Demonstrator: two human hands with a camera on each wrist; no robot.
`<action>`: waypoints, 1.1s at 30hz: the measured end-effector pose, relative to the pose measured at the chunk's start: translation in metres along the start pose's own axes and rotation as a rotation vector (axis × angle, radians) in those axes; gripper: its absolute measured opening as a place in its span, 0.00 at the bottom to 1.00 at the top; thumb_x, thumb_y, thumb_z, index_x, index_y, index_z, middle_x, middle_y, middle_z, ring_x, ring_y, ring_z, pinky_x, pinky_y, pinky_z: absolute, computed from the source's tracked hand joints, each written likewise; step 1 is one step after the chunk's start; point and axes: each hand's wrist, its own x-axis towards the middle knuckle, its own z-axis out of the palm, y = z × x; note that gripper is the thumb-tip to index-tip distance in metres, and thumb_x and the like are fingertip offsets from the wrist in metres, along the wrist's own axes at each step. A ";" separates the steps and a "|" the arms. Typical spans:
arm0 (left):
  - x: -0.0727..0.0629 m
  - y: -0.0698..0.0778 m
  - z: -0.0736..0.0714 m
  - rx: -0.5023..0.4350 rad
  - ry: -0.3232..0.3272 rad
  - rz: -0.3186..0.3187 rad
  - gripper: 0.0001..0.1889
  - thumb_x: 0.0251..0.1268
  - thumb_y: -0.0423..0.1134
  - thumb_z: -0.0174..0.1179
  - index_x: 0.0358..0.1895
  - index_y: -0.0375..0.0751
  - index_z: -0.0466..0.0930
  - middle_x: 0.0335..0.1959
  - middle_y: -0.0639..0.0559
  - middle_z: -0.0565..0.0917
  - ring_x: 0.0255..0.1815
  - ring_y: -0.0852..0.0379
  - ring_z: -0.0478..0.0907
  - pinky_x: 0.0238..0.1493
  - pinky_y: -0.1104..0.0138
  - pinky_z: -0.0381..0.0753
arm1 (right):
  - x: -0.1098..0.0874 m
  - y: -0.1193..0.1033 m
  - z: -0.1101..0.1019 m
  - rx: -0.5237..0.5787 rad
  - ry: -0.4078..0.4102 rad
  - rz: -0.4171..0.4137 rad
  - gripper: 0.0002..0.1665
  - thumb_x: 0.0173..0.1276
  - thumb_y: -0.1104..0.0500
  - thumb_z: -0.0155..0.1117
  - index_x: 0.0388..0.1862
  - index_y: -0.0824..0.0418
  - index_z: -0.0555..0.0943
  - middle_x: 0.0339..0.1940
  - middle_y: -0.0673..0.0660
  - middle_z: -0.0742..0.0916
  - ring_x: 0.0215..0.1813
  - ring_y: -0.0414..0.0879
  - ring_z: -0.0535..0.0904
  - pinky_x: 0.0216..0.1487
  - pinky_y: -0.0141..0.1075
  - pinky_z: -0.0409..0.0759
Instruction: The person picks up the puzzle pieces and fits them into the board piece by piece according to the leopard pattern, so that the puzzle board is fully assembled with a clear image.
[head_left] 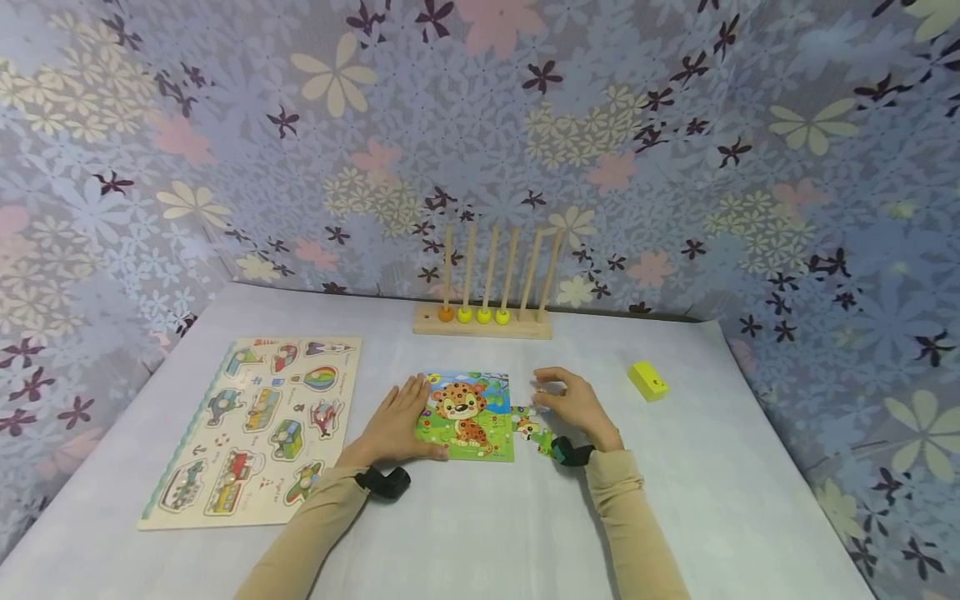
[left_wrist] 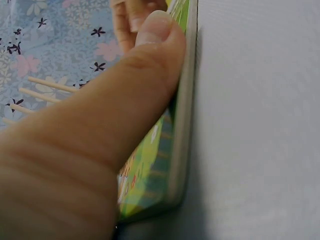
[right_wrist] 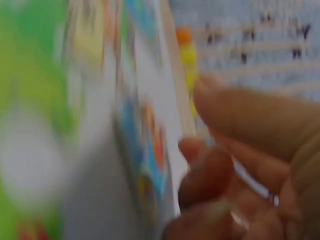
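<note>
A square leopard picture puzzle (head_left: 474, 417) lies in front of me on the table. My left hand (head_left: 397, 423) rests along its left side, fingers extended, overlapping that edge. In the left wrist view the thumb (left_wrist: 150, 60) lies over the puzzle's near edge. Just right of the puzzle, my right hand (head_left: 573, 404) is raised with its fingers loosely bent and nothing visible between them. Under and beside it lie loose puzzle pieces (head_left: 527, 423) with coloured pictures, partly hidden by the wrist. The right wrist view is blurred; its thumb (right_wrist: 245, 115) stands apart from the curled fingers.
A wooden peg board (head_left: 255, 429) with vehicle pictures lies on the left. At the back stands a bead rack (head_left: 480, 327) with upright rods, one orange bead and several yellow ones. A yellow block (head_left: 647, 380) sits on the right. A floral cloth hangs behind the table.
</note>
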 end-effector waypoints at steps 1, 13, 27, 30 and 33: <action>0.000 0.000 0.000 -0.001 -0.001 0.001 0.64 0.47 0.67 0.68 0.76 0.30 0.41 0.79 0.37 0.42 0.81 0.41 0.38 0.80 0.48 0.39 | 0.000 0.006 -0.005 -0.018 -0.007 0.003 0.28 0.66 0.57 0.66 0.65 0.57 0.74 0.64 0.62 0.79 0.52 0.57 0.79 0.48 0.44 0.80; 0.001 0.000 -0.002 -0.009 -0.002 -0.004 0.64 0.47 0.65 0.69 0.76 0.28 0.41 0.79 0.35 0.42 0.81 0.40 0.38 0.80 0.48 0.38 | 0.001 0.018 -0.020 -0.024 -0.148 -0.059 0.39 0.57 0.67 0.71 0.69 0.61 0.70 0.61 0.66 0.79 0.25 0.43 0.66 0.27 0.32 0.69; 0.001 -0.002 0.001 -0.003 -0.006 -0.005 0.64 0.47 0.66 0.68 0.77 0.30 0.41 0.79 0.37 0.41 0.81 0.42 0.37 0.80 0.48 0.38 | 0.001 0.014 -0.013 -0.149 -0.042 0.075 0.20 0.65 0.59 0.66 0.52 0.67 0.79 0.49 0.64 0.85 0.49 0.53 0.79 0.53 0.47 0.78; 0.001 -0.002 0.002 -0.001 -0.002 -0.003 0.64 0.47 0.66 0.68 0.76 0.30 0.41 0.79 0.37 0.42 0.81 0.42 0.38 0.80 0.48 0.39 | 0.001 0.013 -0.012 -0.097 -0.007 0.069 0.09 0.65 0.59 0.66 0.41 0.63 0.81 0.43 0.61 0.86 0.40 0.48 0.79 0.41 0.39 0.78; 0.001 -0.002 0.002 0.005 -0.007 -0.003 0.64 0.47 0.66 0.68 0.76 0.30 0.41 0.79 0.37 0.41 0.81 0.42 0.38 0.80 0.48 0.38 | 0.001 0.012 -0.009 -0.049 0.018 0.072 0.10 0.67 0.58 0.65 0.42 0.64 0.79 0.34 0.59 0.85 0.29 0.44 0.75 0.29 0.33 0.74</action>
